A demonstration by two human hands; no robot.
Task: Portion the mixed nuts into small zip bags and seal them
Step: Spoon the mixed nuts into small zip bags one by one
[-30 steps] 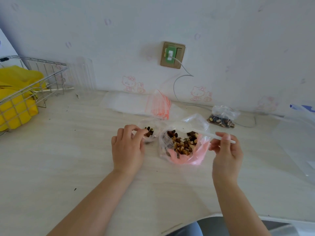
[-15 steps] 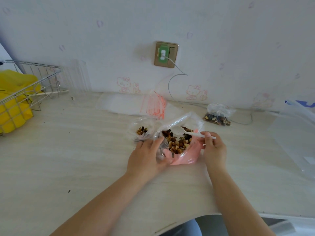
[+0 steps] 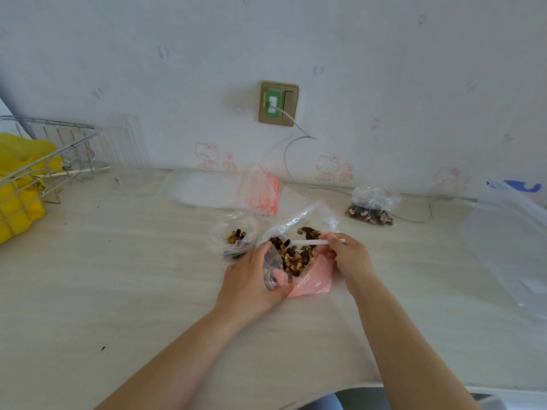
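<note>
Nuts [image 3: 291, 257] bury spoon [image 3: 307, 241] bowl; hands grip bag, handle.

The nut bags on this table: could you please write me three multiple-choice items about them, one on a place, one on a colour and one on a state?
1. Where does the small bag with a few nuts stand, seen from the camera?
A. left of the big nut bag
B. in the wire basket
C. on the wall socket

2. What colour are the lines on the stack of empty zip bags?
A. blue
B. red
C. green

3. What does the right hand hold?
A. nothing
B. a white spoon
C. a zip bag

Key: 1 A, it stands just beyond the left hand; 2 B, red lines show; 3 B, fingers pinch the handle.
</note>
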